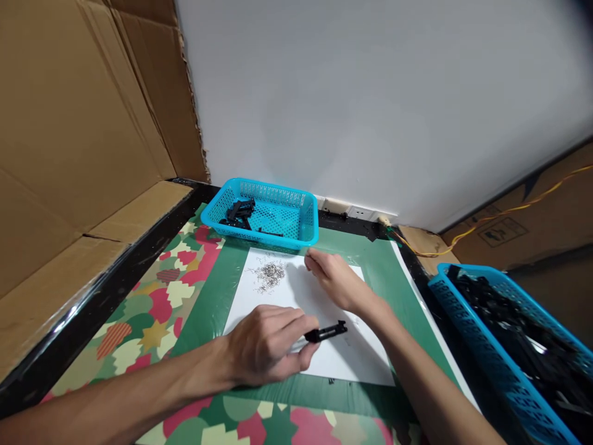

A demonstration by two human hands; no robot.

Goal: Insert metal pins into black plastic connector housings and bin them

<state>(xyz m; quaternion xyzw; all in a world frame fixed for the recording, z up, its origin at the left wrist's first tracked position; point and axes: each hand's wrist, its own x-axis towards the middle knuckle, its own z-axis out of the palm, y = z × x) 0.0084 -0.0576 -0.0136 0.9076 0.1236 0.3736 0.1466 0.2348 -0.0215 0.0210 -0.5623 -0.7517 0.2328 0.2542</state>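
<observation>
My left hand (273, 346) is closed around one end of a slim black plastic part (330, 331), which sticks out to the right between thumb and fingers above a white paper sheet (361, 364). Farther out, over the paper's far edge, my right hand (334, 279) has its fingers curled together; whatever they hold, if anything, is hidden. To its left, a pile of tiny thin metal pieces (269, 275) lies on the paper, too small to tell their kind.
A blue basket (278, 238) holding several black parts stands behind the paper. At right is another blue basket (523, 395), full of black pieces. Cardboard (83, 111) walls the left side. Sockets (360, 212) and a yellow cable (445, 250) sit by the back wall.
</observation>
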